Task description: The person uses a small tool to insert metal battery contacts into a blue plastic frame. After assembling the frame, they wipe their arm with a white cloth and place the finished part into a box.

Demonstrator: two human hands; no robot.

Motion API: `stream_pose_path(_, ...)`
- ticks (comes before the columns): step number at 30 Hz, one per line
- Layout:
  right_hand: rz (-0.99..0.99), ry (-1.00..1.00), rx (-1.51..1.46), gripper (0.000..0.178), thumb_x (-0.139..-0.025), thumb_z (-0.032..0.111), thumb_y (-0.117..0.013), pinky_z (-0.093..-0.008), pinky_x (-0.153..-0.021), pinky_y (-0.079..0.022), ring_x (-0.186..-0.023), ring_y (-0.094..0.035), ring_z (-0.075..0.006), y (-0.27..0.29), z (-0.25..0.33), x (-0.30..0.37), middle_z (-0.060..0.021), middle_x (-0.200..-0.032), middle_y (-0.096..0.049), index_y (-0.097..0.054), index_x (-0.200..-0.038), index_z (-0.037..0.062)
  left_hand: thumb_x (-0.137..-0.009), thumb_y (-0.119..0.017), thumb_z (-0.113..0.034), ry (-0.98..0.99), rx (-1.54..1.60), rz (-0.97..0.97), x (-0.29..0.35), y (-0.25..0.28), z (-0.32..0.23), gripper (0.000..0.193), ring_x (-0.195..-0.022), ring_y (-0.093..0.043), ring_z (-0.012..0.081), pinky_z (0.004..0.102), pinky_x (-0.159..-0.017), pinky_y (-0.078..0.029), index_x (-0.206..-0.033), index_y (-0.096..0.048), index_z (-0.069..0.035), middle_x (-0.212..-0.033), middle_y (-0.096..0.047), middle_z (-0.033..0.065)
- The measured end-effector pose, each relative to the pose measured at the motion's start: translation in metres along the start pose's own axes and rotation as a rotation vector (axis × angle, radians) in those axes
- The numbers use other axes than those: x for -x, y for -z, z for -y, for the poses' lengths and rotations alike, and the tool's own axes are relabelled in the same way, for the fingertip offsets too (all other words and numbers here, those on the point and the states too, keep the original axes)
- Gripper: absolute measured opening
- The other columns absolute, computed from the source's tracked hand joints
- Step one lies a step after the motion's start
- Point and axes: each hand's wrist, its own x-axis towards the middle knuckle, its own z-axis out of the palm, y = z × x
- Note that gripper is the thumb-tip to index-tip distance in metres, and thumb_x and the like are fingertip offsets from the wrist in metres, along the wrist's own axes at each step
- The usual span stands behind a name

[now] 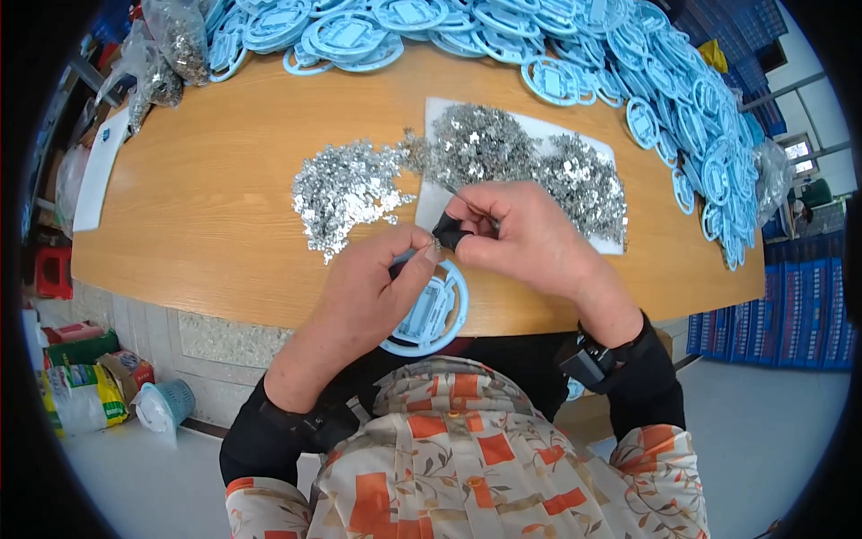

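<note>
Pinching small black part between left hand and right hand, over blue plastic ring, metal pieces heaped behind.

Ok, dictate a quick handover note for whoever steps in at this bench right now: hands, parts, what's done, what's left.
Left hand: holds a light blue ring-shaped plastic part at the near table edge.
Right hand: grips a black-handled tool, tip toward the left fingers.
Small silver metal pieces: one heap on the bare wooden table, more on a white sheet.
Blue parts piled along the far and right edges.
Done versus left: the piles do not show which parts are finished.
</note>
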Motion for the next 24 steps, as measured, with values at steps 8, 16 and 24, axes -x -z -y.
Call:
stream_pose_path(8,0.007,-0.160,0.042,0.014,-0.074,0.005,-0.064,-0.0235,-0.057,-0.038,-0.064,-0.045,-0.0048,0.002,-0.011,0.013,0.0020,-0.067,-0.051,-0.059,-0.084,-0.0016,-0.094,-0.056,-0.009,0.057,-0.044,0.205,-0.007,-0.008,-0.008,0.011,-0.064,-0.057,0.0132,0.0289,-0.059,-0.046,-0.097,-0.062,0.000,-0.073,-0.062,0.0098)
stream_pose_path(16,-0.170,-0.159,-0.409,0.014,-0.077,0.003,-0.062,-0.0203,-0.061,-0.038,-0.069,-0.044,-0.0021,-0.013,-0.043,0.041,0.0057,-0.075,-0.052,-0.061,-0.090,0.0022,-0.094,-0.042,-0.004,0.156,0.112,0.101,-0.007,-0.013,0.006,0.030,-0.081,-0.062,0.0174,0.0299,-0.074,-0.049,-0.118,-0.058,0.002,-0.091,-0.066,0.0144)
stream_pose_path(24,-0.290,-0.115,0.246,0.017,-0.076,0.013,-0.068,-0.0357,-0.061,-0.049,-0.066,-0.062,-0.0243,-0.010,-0.050,0.037,-0.0111,-0.073,-0.060,-0.059,-0.087,0.0026,-0.096,-0.047,-0.006,0.309,0.218,0.054,0.008,-0.004,0.005,0.028,-0.081,-0.058,0.0074,0.0248,-0.071,-0.048,-0.119,-0.061,0.000,-0.092,-0.066,0.0036)
